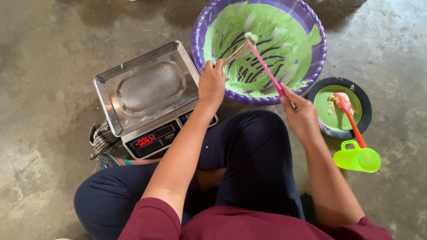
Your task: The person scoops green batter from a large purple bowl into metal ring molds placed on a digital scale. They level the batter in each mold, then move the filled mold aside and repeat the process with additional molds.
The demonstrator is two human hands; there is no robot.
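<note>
A large purple basin (318, 53) smeared with green batter stands tilted on the floor in front of me. My left hand (211, 81) grips a metal spoon (238, 51) whose bowl reaches into the basin. My right hand (301, 113) holds a pink-handled utensil (266, 67); its tip meets the spoon near a lump of green batter above the basin's middle. Both hands are closed around their handles.
A digital scale with a steel tray (149, 86) and a lit red display sits left of the basin. A dark bowl (365, 111) of green batter with an orange spatula (349, 115) lies at the right, a neon green cup (358, 158) beside it. Concrete floor all around.
</note>
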